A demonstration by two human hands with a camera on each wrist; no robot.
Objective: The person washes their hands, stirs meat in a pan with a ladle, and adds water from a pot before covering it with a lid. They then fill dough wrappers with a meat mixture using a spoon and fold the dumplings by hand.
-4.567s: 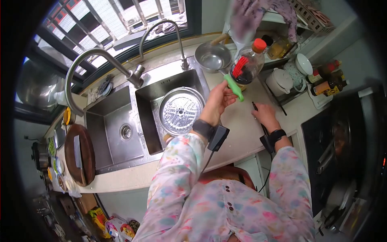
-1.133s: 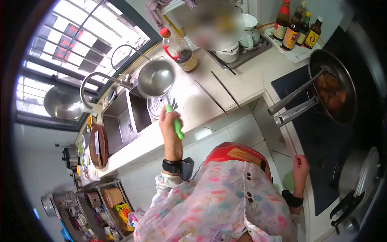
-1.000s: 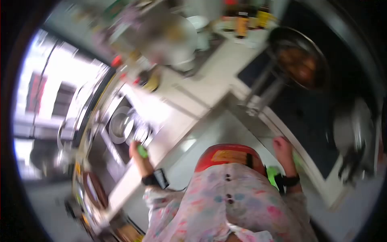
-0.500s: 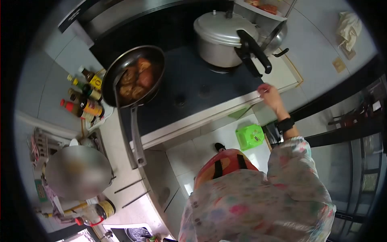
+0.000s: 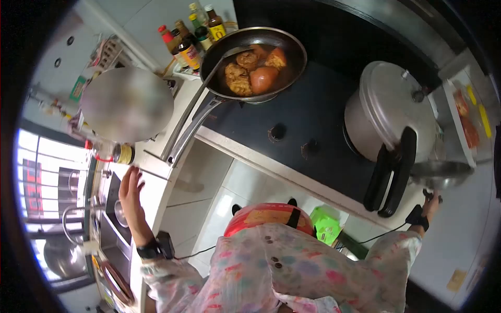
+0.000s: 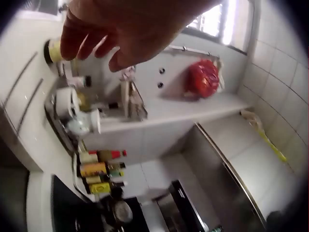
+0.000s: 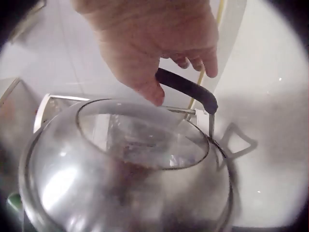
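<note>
My right hand is at the black handle of a domed steel lid beside the stove. In the right wrist view, the thumb lies on one side of this handle and the fingers bend round the other; a glass window is set in the lid. My left hand, empty with fingers loosely bent, hovers near the counter edge, by two dark chopsticks. On the stove, a frying pan holds browned chunks of food in sauce, with a metal-handled spatula leaning in it.
A pressure cooker with black handles stands on the stove's right. Sauce bottles are grouped behind the pan. A large bottle is on the counter near the sink. Bright green plastic is on the floor.
About a second ago my left hand held a green handle; now it holds nothing. The right hand has moved rightward past the pressure cooker to the lid's handle. The view has turned toward the stove.
</note>
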